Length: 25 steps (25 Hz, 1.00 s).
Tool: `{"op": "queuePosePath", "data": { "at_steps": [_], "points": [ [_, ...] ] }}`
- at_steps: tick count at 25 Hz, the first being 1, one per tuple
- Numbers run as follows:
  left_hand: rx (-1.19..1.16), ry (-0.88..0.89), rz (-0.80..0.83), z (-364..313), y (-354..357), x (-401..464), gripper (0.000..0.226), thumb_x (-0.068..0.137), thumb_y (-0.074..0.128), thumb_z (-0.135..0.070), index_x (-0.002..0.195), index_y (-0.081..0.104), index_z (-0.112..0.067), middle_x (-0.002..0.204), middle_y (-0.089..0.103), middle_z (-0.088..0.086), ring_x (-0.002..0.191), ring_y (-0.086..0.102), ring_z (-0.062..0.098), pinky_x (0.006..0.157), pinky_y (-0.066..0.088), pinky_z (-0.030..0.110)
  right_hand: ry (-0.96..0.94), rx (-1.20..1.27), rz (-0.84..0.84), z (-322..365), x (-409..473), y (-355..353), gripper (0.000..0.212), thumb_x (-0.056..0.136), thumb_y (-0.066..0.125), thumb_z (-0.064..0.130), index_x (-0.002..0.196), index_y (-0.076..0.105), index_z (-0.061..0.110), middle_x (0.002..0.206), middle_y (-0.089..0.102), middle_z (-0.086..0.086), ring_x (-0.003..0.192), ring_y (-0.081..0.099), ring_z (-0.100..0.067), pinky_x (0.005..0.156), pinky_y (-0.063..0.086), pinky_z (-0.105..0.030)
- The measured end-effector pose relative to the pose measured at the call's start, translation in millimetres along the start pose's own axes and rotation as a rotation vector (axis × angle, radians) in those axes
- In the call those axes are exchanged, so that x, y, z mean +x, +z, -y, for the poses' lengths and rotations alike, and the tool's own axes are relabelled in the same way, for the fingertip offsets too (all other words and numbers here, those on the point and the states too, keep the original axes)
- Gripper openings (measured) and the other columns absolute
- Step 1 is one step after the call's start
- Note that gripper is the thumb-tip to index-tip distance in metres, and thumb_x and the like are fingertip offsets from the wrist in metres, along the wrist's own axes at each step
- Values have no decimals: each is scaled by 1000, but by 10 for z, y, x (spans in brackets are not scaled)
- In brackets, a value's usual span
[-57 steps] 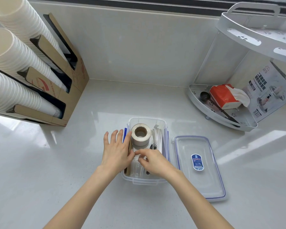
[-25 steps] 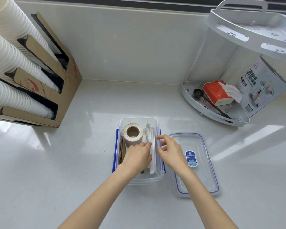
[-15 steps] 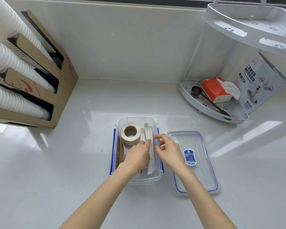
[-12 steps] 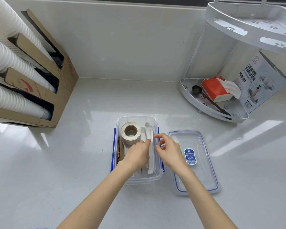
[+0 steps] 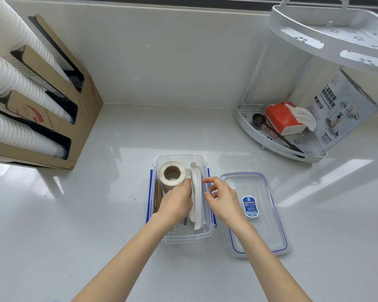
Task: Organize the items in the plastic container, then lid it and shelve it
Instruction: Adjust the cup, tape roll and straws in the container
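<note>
The left hand reaches down into the clear rectangular plastic container, its fingers curled together among the contents beside a flat white packet standing on edge; whether they grip anything I cannot tell, since the back of the hand hides them. The right hand hovers just over the container's right wall, fingers loosely apart and bent, thumb and forefinger tips near the white packet but holding nothing. Just beyond the left hand's fingertips, at the far left of the container, sits a beige roll of tape with its hole facing up, and a strip of brown corrugated cardboard stands along the left wall. Blue latch flaps hang down on both long sides of the container. Just to the right of it, on the glossy white counter, lies the clear lid with a blue seal and a blue label, detached. Far right stands a white two-tier corner rack holding a red tissue pack; far left, a brown cardboard dispenser holds stacks of white paper cups.
</note>
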<state>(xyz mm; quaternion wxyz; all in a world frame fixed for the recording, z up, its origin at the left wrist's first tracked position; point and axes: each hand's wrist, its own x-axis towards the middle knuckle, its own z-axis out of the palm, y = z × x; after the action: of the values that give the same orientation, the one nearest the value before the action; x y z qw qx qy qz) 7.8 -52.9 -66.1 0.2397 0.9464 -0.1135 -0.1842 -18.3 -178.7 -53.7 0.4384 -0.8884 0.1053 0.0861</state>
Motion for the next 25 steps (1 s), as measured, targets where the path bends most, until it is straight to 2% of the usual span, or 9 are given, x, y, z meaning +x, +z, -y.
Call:
{"op": "queuePosePath", "data": {
  "at_steps": [5,9,11,13,15,18,22,25],
  "points": [
    [-9,11,-39,-95,-36,30,65,86,39,-5,141,6,-8,138,39,15,109,54,35,83,49,44,-3,4,-2,6,-8,2,31,87,47,10,115,57,21,97,53,-5,73,54,-17,73,40,-22],
    [58,42,-5,-155,-38,-6,73,87,43,-9,142,-4,-14,144,29,13,103,56,34,68,44,37,-4,7,-2,9,-11,-4,30,88,48,11,115,56,22,99,53,-6,74,54,-16,71,40,-20],
    [121,41,-1,-170,-43,-34,71,87,43,-11,142,-1,-15,149,20,12,105,56,35,63,41,35,-4,8,-2,12,-8,-7,30,89,48,12,116,56,22,100,53,-5,74,55,-16,67,39,-18],
    [161,36,-11,-160,-58,-56,63,88,43,-13,141,9,-15,150,19,10,106,56,35,65,45,37,2,9,-4,11,-12,-8,30,89,48,12,116,56,22,101,55,-7,75,55,-16,70,39,-19],
    [161,43,-39,-130,-87,-81,55,89,41,-16,138,18,-15,148,24,8,104,57,34,68,48,40,5,13,-8,5,-17,-8,30,89,48,12,116,56,22,104,56,-9,75,55,-16,71,39,-20],
    [81,60,-98,-64,-161,-119,43,90,40,-18,132,33,-14,140,38,6,100,59,29,71,51,40,-8,4,1,13,-29,-14,30,89,47,13,117,55,22,101,55,-7,76,55,-16,64,37,-15],
    [-28,63,-175,-16,-292,-155,33,90,40,-19,122,47,-16,127,52,4,100,60,24,78,51,40,-7,44,25,33,-102,-82,32,91,45,16,122,52,22,95,54,-2,78,55,-17,73,39,-22],
    [-61,80,-234,-90,-344,-187,31,91,39,-18,119,51,-15,124,56,3,104,58,22,82,49,38,16,54,-19,-3,-149,-184,34,92,43,17,125,50,20,100,59,-5,84,55,-18,76,38,-23]
  ]
}}
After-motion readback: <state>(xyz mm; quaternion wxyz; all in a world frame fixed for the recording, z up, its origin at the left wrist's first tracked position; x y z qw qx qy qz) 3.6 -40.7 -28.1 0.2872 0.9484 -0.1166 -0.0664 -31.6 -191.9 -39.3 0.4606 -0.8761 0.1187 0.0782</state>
